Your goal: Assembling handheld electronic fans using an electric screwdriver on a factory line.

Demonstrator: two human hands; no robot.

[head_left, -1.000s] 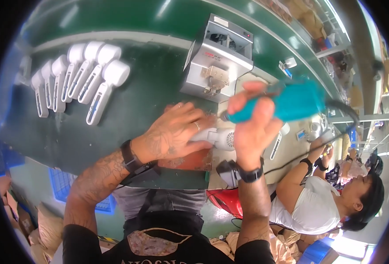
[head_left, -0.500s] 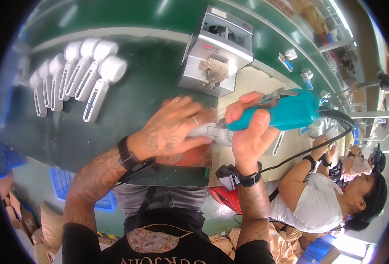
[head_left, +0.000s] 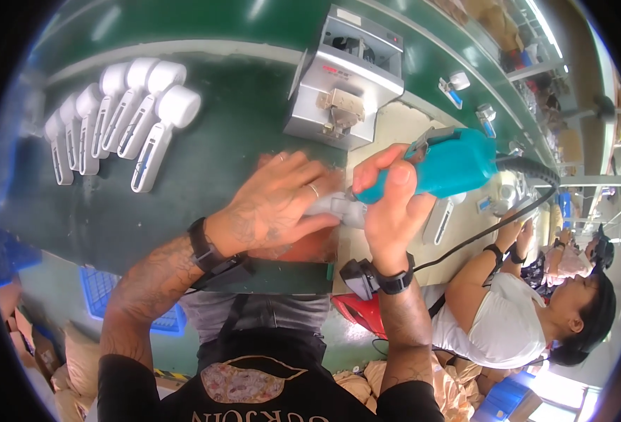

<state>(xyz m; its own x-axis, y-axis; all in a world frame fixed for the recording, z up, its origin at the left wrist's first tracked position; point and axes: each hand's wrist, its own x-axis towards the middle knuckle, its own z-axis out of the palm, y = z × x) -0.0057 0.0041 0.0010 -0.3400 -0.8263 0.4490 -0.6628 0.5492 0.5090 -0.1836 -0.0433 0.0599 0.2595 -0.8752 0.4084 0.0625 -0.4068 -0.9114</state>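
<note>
My left hand [head_left: 272, 200] grips a light grey plastic part [head_left: 344, 209] above a reddish mat [head_left: 303, 250] at the front edge of the bench. Its fingers hide much of the part. In my right hand [head_left: 393, 211] is a teal electric screwdriver [head_left: 458, 169], held nearly level with its cord trailing right. The screwdriver's tip comes down close to the part between both hands; whether it touches a screw is hidden. Left of my hands stands a fanned row of white handled devices with round heads [head_left: 178, 105].
A grey metal box, seemingly a screw feeder [head_left: 346, 91], stands just beyond my hands. More white devices lie on the pale bench to the right, one handle [head_left: 440, 221] near my right hand. A person in a white shirt [head_left: 500, 316] works at right. A blue crate [head_left: 99, 292] sits below left.
My right hand and the screwdriver have shifted slightly left, and the screwdriver has tilted a little. My left hand still holds the grey part in nearly the same place.
</note>
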